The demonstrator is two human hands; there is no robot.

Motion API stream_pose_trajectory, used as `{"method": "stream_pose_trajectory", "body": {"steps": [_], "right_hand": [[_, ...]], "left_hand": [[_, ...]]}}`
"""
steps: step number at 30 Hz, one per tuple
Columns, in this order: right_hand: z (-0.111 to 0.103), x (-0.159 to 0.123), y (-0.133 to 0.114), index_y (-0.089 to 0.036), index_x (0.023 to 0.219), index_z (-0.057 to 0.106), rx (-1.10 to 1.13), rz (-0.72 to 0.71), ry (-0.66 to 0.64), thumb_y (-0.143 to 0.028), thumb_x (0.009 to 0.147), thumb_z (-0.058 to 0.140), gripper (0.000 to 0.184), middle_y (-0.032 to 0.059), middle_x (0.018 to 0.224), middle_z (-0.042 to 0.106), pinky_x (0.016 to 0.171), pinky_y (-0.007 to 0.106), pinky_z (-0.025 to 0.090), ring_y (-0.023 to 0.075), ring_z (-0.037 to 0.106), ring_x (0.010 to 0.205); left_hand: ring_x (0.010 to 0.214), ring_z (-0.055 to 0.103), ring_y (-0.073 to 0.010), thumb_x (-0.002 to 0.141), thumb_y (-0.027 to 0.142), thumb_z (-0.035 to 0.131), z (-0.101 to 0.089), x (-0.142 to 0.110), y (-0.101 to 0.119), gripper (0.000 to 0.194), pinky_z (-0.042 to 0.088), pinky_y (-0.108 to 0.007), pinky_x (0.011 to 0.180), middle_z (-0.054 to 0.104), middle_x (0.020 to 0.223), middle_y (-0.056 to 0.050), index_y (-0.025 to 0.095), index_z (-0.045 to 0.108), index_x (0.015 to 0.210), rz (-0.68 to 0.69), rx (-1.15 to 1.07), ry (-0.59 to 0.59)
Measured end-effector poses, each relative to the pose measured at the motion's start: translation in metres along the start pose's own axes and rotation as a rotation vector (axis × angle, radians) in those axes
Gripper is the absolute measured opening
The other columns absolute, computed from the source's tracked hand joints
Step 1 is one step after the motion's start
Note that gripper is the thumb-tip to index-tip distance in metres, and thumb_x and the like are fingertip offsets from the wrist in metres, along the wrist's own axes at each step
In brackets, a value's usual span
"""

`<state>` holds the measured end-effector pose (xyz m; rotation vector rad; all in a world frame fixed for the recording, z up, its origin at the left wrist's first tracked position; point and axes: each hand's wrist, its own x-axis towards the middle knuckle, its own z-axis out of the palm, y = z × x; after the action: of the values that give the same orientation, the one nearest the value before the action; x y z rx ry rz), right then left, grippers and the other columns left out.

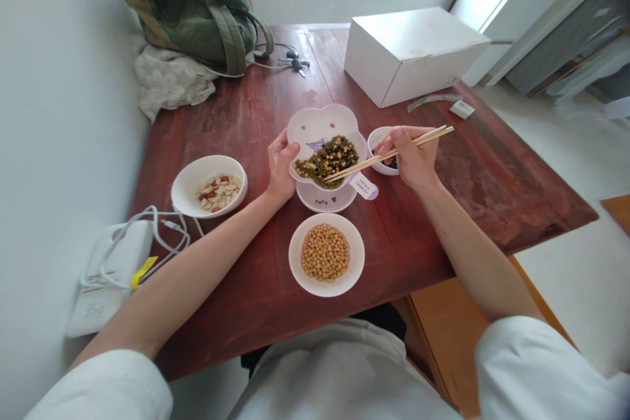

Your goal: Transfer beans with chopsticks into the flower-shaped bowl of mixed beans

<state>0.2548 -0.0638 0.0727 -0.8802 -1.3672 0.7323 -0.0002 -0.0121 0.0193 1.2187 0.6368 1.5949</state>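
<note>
My left hand (284, 166) grips the left rim of a flower-shaped bowl (308, 121), which is tilted toward me above a smaller white bowl (329, 203). Mixed green, dark and yellow beans (337, 156) lie in the tilted bowl. A few green beans sit in the bowl below. Wooden chopsticks (388, 154) are held in my right hand (412, 156), their tips among the mixed beans. Partly behind that hand stands a small bowl (378, 138) with dark beans. Nearest to me is a white bowl (295, 261) of yellow soybeans (325, 252).
On the left, a white bowl (184, 177) holds pale seeds and red-skinned nuts. A white power strip (113, 275) with cables lies by the wall. Toward the back are a green bag (197, 13), keys (296, 64) and a white box (416, 52) on the wooden table (512, 170).
</note>
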Motion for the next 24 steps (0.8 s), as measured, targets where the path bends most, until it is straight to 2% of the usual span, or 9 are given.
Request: {"method": "stream_pose_trajectory", "body": {"steps": [3,10,18,24], "right_hand": [[-0.001,0.0,0.002,-0.024,0.062,0.081,0.0,-0.005,0.005,-0.07,0.095,0.08,0.057,0.0027,0.06,0.073,0.043,0.029,0.034,0.0122,0.055,0.046],[-0.003,0.0,0.005,-0.022,0.061,0.079,0.042,-0.026,0.008,-0.068,0.097,0.079,0.058,0.0033,0.06,0.072,0.042,0.03,0.031,0.0116,0.052,0.042],[-0.002,0.001,0.004,-0.023,0.055,0.073,0.043,-0.005,0.043,-0.075,0.093,0.08,0.064,0.0049,0.058,0.071,0.04,0.03,0.032,0.0172,0.065,0.052],[0.003,0.004,-0.001,-0.024,0.057,0.075,0.087,-0.062,0.08,-0.07,0.096,0.079,0.061,0.0036,0.053,0.066,0.04,0.032,0.033,0.0175,0.063,0.048]], "left_hand": [[0.072,0.059,-0.0194,0.081,0.081,0.08,0.001,-0.002,0.004,0.058,0.05,-0.032,0.063,0.067,0.082,-0.003,0.024,0.075,0.091,0.023,0.042,0.014],[0.071,0.055,-0.0188,0.081,0.08,0.081,0.0,-0.002,0.004,0.058,0.046,-0.031,0.061,0.069,0.085,-0.004,0.024,0.078,0.095,0.009,0.035,-0.005],[0.061,0.048,-0.0148,0.079,0.074,0.087,0.005,-0.001,0.012,0.055,0.043,-0.029,0.056,0.061,0.072,0.0,0.023,0.068,0.083,0.014,-0.021,-0.005],[0.061,0.048,-0.0146,0.077,0.074,0.089,0.008,-0.002,0.017,0.057,0.044,-0.029,0.056,0.061,0.072,0.0,0.022,0.066,0.078,0.023,-0.006,0.037]]}}
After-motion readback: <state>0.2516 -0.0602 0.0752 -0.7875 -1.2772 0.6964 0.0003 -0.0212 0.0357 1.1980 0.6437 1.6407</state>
